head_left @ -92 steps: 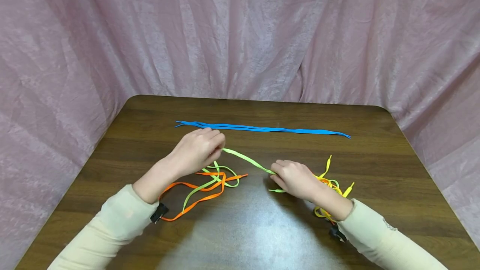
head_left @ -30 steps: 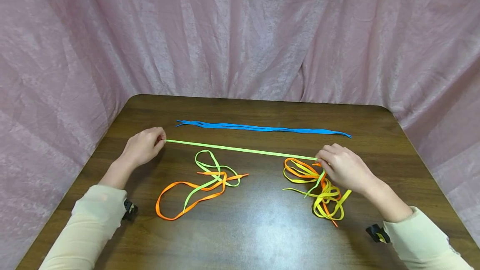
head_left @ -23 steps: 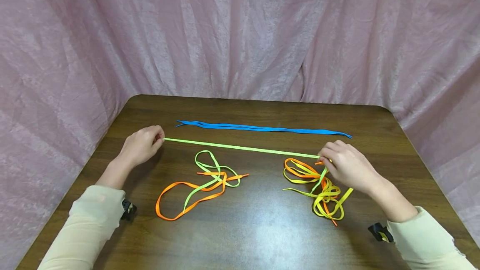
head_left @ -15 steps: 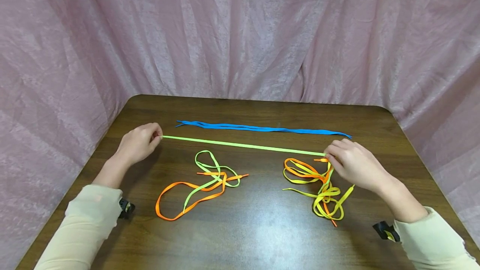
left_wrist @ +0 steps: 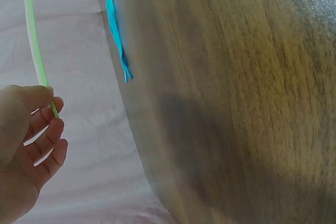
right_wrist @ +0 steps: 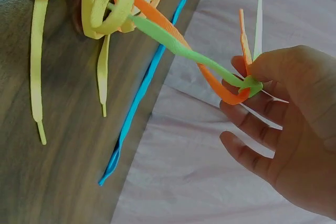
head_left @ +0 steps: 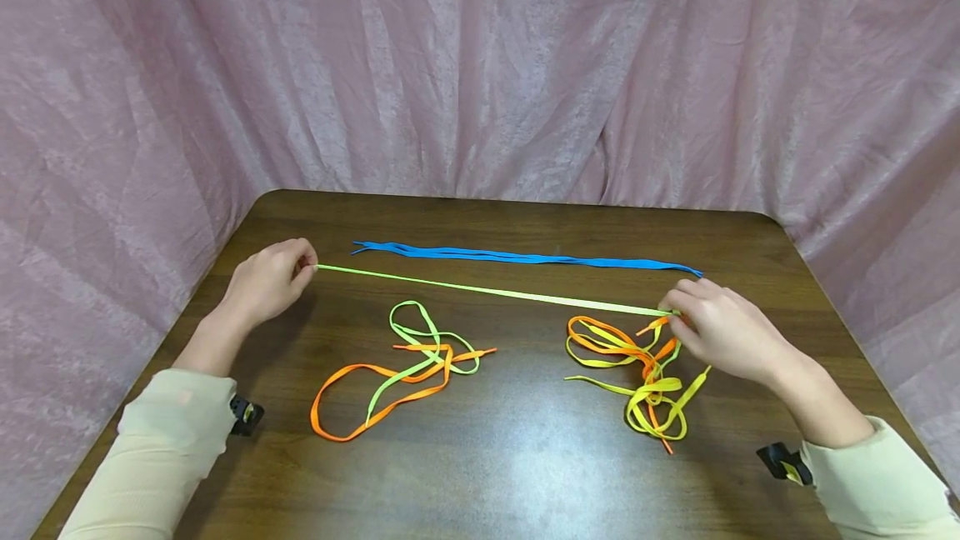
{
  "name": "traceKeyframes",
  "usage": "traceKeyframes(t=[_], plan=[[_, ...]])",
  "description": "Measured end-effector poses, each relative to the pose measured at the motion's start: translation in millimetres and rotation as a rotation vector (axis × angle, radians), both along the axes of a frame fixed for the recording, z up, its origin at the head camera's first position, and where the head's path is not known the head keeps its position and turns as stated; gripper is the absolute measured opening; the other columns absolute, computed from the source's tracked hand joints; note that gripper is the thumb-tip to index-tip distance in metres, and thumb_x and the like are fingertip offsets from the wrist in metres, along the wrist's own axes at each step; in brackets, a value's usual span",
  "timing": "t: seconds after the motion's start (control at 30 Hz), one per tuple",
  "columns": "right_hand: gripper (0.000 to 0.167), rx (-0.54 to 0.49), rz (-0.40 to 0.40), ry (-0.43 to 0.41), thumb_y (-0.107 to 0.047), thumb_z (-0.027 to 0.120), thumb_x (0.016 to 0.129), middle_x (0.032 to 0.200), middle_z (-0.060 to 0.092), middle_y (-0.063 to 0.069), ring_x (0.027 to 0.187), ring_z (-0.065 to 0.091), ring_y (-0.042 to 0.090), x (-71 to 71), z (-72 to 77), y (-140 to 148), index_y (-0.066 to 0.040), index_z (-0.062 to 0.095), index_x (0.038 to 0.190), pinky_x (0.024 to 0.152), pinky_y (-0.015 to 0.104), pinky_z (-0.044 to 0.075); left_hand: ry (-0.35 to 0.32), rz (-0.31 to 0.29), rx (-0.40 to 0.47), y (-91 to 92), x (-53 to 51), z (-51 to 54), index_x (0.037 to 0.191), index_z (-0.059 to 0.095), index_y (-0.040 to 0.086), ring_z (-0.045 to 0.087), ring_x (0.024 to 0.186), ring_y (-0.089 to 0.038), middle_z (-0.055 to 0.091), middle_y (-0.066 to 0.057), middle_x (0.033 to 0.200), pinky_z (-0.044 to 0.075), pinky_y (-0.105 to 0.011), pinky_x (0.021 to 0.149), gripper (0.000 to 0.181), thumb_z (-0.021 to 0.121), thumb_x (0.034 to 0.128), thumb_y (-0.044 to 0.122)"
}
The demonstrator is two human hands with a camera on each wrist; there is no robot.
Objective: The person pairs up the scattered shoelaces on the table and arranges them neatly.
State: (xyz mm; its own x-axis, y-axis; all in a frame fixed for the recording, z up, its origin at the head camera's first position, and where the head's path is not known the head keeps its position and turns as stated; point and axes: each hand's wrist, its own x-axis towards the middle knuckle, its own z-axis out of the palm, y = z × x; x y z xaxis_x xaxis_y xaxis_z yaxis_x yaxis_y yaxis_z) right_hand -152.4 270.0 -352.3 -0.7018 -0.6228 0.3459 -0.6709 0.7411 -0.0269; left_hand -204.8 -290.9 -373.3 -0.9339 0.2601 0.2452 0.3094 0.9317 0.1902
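A light green shoelace (head_left: 487, 291) is stretched between my two hands above the table. My left hand (head_left: 266, 283) pinches one end between thumb and fingers; the tip pokes out below the thumb in the left wrist view. My right hand (head_left: 723, 327) pinches the lace's other part, where the right wrist view shows a green loop or knot (right_wrist: 251, 84) with an orange shoelace (right_wrist: 227, 96) caught in it. Both run down to a tangle with a yellow shoelace (head_left: 652, 394) lying below the right hand.
A blue shoelace pair (head_left: 525, 257) lies straight across the back of the wooden table (head_left: 480, 465). Left of centre, an orange shoelace (head_left: 408, 397) and a green shoelace (head_left: 411, 304) lie loosely crossed. A pink curtain (head_left: 480, 65) hangs behind.
Earlier my hands were close together with the green shoelace slack between them. They have spread apart, pulling it taut; lately the right hand drifted right, lifting some orange lace, and the left drifted left.
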Motion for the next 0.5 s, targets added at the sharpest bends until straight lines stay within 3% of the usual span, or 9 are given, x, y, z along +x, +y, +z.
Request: traceKeyframes(t=[0.5], plan=[[0.007, -0.103, -0.001, -0.016, -0.009, 0.065, 0.077, 0.080, 0.056, -0.009, 0.072, 0.051, 0.008, -2.7, -3.0, -6.1, -0.015, 0.066, 0.079, 0.060, 0.028, 0.042, 0.010, -0.013, -0.010, 2.3, 1.8, 1.3, 0.082, 0.055, 0.012, 0.049, 0.062, -0.017, 0.055, -0.001, 0.074, 0.039, -0.037, 0.051, 0.007, 0.060, 0.0823, 0.008]])
